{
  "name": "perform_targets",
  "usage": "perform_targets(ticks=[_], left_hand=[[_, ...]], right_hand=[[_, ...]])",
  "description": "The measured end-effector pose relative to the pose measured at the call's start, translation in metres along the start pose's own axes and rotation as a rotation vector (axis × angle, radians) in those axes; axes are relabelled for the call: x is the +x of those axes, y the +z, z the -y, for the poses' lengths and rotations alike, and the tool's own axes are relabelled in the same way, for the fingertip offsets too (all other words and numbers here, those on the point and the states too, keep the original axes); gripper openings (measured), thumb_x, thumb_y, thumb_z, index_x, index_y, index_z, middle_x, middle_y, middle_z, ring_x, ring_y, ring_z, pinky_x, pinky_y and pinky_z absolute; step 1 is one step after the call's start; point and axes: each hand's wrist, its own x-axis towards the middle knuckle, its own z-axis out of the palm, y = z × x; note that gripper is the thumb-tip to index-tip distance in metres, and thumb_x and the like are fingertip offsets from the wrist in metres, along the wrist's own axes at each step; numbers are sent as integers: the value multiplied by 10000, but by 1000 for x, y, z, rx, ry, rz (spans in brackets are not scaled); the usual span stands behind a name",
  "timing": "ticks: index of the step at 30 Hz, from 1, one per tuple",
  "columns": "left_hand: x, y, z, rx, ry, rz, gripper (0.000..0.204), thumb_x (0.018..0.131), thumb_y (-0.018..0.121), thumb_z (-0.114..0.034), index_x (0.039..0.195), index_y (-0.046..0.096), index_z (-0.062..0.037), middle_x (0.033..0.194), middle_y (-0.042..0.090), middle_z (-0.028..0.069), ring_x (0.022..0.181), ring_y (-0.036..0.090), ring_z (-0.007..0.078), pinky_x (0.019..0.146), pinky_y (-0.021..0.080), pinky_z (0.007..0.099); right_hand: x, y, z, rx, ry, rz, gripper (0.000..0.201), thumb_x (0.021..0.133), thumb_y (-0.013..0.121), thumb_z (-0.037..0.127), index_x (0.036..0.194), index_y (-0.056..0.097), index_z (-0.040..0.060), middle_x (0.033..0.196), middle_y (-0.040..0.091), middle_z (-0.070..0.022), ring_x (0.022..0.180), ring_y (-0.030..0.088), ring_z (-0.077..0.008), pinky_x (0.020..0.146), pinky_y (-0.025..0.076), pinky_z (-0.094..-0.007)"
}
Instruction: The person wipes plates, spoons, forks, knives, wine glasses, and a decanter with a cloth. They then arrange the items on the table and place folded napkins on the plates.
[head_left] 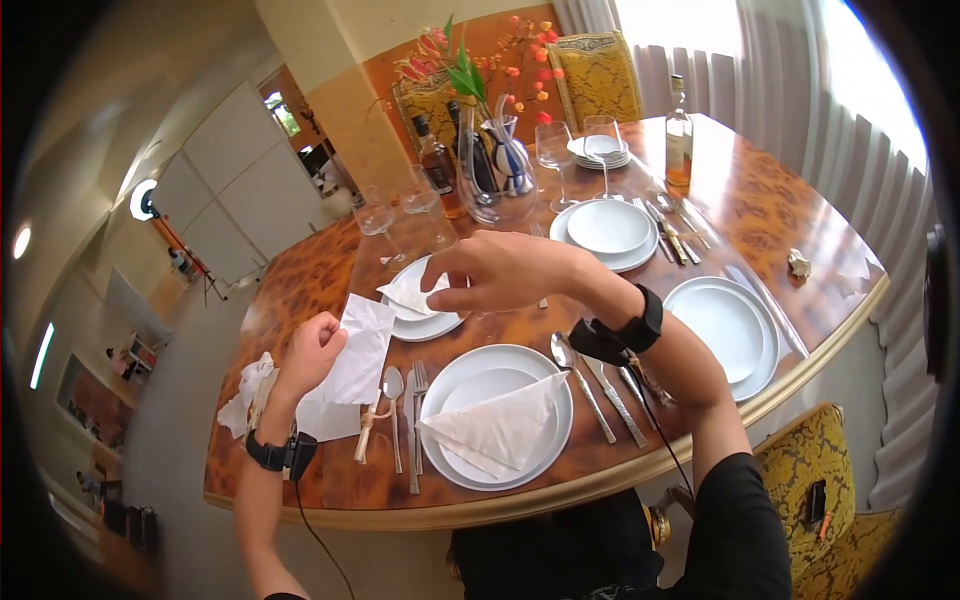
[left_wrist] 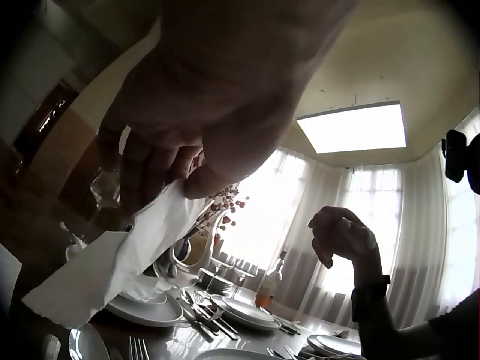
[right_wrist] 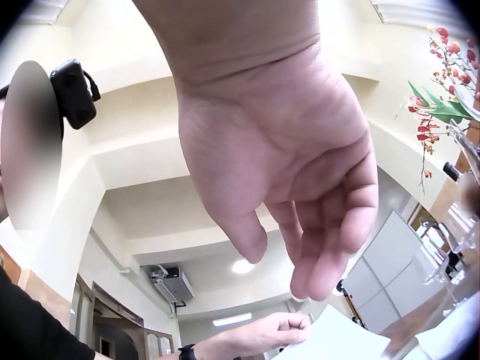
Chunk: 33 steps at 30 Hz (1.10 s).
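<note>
My left hand pinches a white paper napkin between thumb and fingers, at the left of the table; in the left wrist view the napkin hangs from the fingertips. My right hand is raised above the table, its fingers loosely bent and holding nothing; the right wrist view shows its palm and relaxed fingers. Below it, a triangular folded napkin lies on the front stacked plates. Another folded napkin rests on the plates behind.
Cutlery flanks the front plates. Wine glasses, dark bottles and a vase of flowers stand at the back. An amber bottle stands back right. More plates are at the right; crumpled paper lies at the left.
</note>
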Motion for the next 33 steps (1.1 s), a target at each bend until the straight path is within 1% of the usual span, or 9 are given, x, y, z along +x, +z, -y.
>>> perform_targets(ticks=[6,11,16,18,21,24,27,30,33], left_hand=[[10,-4,-21,-141,32,149,125,938,587,-109,886,526,-14,661,468,-53,581,390,19,516,326,233],[13,-8,-121,-278,223,362,89,943,578,-91,943,548,-8,690,549,-18,659,472,33,591,391,229],[21,2,-178,-226,477,557,89,925,604,-85,970,615,-9,765,653,62,719,565,67,659,459,270],[27,10,-188,-222,578,582,97,918,613,-83,977,638,-11,789,676,87,734,591,77,674,473,283],[33,22,-199,-170,723,627,114,910,618,-59,990,663,9,819,700,92,764,635,115,711,497,293],[38,35,-194,-303,538,552,269,965,597,-215,1072,638,29,879,710,90,789,666,155,742,515,285],[52,60,-162,-1079,333,438,763,952,392,-639,1267,523,43,1107,676,118,1017,648,180,863,507,308],[57,86,-121,-1175,297,672,779,953,367,-651,1273,528,41,1152,656,144,1096,615,197,923,490,344],[33,94,-127,-1074,230,640,545,967,553,-415,1271,534,37,1146,663,121,1039,638,169,925,499,328]], right_hand=[[17,24,-31,-1,-84,-98,395,937,587,325,1177,611,13,1048,677,-201,915,674,-295,794,516,-386],[6,30,-28,-16,-303,-322,861,856,702,415,1496,254,55,1417,457,-212,1225,529,-340,989,445,-437],[-38,9,-16,213,-228,-287,963,806,780,356,1518,207,52,1383,493,-199,1172,549,-245,993,457,-382],[-61,-2,-5,489,-9,-66,915,805,791,310,1502,260,48,1365,506,-168,1155,541,-204,967,469,-337],[-92,-4,10,425,81,-112,572,846,753,287,1289,534,-2,1050,668,-103,948,617,-152,851,499,-315],[-109,-3,10,299,252,-144,337,874,726,232,1080,659,-26,854,694,-51,778,624,-89,735,520,-277],[-115,-4,11,531,186,-431,307,917,680,235,1060,659,-35,910,703,-47,805,633,-75,722,516,-253],[-115,-8,8,603,230,-527,317,921,679,244,1074,657,-33,937,704,-55,817,640,-74,725,519,-254],[-108,1,-14,650,197,-593,338,926,672,275,1086,654,-23,963,694,-47,840,643,-82,753,521,-260]])
